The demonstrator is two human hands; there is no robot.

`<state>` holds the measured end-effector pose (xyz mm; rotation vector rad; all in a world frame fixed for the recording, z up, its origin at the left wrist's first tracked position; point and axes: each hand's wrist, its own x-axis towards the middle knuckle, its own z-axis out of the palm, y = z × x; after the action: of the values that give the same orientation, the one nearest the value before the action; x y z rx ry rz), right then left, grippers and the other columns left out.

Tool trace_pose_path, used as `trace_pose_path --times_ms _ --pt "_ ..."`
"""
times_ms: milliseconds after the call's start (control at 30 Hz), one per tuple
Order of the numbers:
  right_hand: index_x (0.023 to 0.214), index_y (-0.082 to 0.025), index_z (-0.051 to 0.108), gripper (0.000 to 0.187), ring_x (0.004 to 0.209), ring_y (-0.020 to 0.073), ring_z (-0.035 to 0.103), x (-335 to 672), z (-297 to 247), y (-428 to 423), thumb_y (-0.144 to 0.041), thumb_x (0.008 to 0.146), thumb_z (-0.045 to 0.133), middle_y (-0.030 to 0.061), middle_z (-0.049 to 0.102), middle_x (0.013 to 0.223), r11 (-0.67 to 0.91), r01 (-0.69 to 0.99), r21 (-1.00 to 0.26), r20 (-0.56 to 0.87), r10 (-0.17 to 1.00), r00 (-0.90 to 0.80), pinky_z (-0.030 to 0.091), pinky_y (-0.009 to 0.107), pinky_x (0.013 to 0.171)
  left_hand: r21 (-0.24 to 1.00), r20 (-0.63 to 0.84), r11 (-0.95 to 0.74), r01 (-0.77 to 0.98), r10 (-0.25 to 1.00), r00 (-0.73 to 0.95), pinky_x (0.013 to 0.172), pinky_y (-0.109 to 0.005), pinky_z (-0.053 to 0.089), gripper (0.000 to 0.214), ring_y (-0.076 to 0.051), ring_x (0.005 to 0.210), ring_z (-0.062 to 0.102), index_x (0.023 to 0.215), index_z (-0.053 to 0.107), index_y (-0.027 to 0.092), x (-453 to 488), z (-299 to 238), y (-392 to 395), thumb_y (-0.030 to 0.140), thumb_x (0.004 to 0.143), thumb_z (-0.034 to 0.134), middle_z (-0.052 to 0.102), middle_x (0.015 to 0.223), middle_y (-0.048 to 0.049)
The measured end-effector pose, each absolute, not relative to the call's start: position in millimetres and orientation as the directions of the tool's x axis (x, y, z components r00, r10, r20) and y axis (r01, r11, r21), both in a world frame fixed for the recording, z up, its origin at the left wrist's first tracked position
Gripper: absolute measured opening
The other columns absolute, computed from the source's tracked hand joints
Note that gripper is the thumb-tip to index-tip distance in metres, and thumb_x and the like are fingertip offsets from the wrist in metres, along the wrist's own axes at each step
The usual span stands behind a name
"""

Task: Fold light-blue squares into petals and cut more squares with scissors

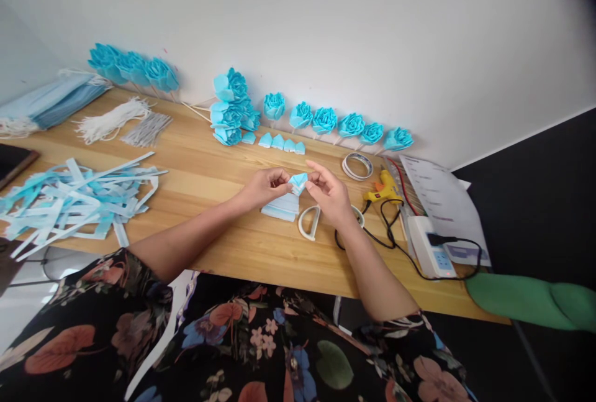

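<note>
A small light-blue piece of folded, petal-like material [298,183] is held up between my two hands over the table. My left hand [270,186] pinches its left side between thumb and fingers. On its right side, my right hand [329,194] grips the edge by thumb and fingertips, the index finger raised. Just below lies a flat stack of pale blue pleated pieces [280,208]. Scissors with white handles [308,228] lie under my right hand, which hides their middle. Cut blue petal pieces [278,142] form a row farther back.
Blue flowers on sticks [325,120] line the wall. Left are cut strips [84,197], white cords [114,119], grey wires [146,130] and blue face masks [65,100]. Right are a tape roll [357,166], yellow glue gun [384,187], its black cable and a power strip [431,250].
</note>
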<state>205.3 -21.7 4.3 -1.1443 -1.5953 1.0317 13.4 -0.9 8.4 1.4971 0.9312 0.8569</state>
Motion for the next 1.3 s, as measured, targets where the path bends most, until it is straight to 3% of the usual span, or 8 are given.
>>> trace_pose_path --times_ms 267,533,767,1000,1300 --pt "0.133 -0.026 0.054 0.051 0.081 0.0171 0.059 199.6 -0.9 -25.8 -0.031 0.083 0.063 0.0024 0.064 0.089 0.238 0.316 -0.919 0.17 0.959 -0.227 0.052 0.032 0.079 0.993 0.045 -0.089 0.079 0.894 0.447 0.054 -0.021 0.034 0.028 -0.008 0.059 0.045 0.072 0.057 0.014 15.2 6.4 -3.6 0.04 0.073 0.068 0.054 0.065 0.0023" --pt "0.132 -0.024 0.057 0.05 0.079 0.0163 0.059 196.3 1.8 -28.1 -0.024 0.082 0.061 0.0021 0.065 0.088 0.261 0.37 -0.892 0.176 0.953 -0.248 0.051 0.032 0.079 0.968 0.073 -0.171 0.185 0.893 0.444 0.055 -0.022 0.031 0.014 -0.008 0.057 0.041 0.07 0.057 0.014 14.2 6.5 -4.7 0.027 0.075 0.06 0.05 0.061 0.0035" --pt "0.136 -0.025 0.054 0.055 0.074 0.0148 0.058 200.7 -0.8 -25.0 -0.024 0.081 0.06 0.0009 0.064 0.085 0.225 0.319 -0.921 0.144 0.956 -0.256 0.051 0.03 0.074 0.975 0.047 -0.137 0.175 0.897 0.44 0.055 -0.022 0.032 0.014 -0.008 0.056 0.04 0.069 0.057 0.014 13.4 12.5 -5.8 0.027 0.075 0.059 0.049 0.06 0.0036" --pt "0.139 -0.024 0.049 0.056 0.094 0.019 0.063 206.4 0.8 -20.6 -0.034 0.085 0.06 0.0046 0.069 0.1 0.179 0.166 -0.97 0.128 0.952 -0.279 0.05 0.036 0.09 0.993 0.031 -0.072 0.097 0.926 0.375 0.056 -0.021 0.034 0.02 -0.009 0.06 0.045 0.072 0.058 0.013 12.8 9.9 -0.7 0.033 0.074 0.062 0.055 0.066 0.0014" --pt "0.135 -0.025 0.053 0.053 0.082 0.0161 0.061 206.1 -3.1 -20.1 -0.032 0.083 0.062 0.002 0.065 0.09 0.194 0.242 -0.951 0.135 0.962 -0.239 0.052 0.032 0.082 0.987 0.051 -0.111 0.119 0.904 0.425 0.056 -0.021 0.034 0.027 -0.009 0.059 0.044 0.074 0.06 0.013 12.6 10.6 -1.6 0.04 0.074 0.063 0.055 0.066 0.0016"
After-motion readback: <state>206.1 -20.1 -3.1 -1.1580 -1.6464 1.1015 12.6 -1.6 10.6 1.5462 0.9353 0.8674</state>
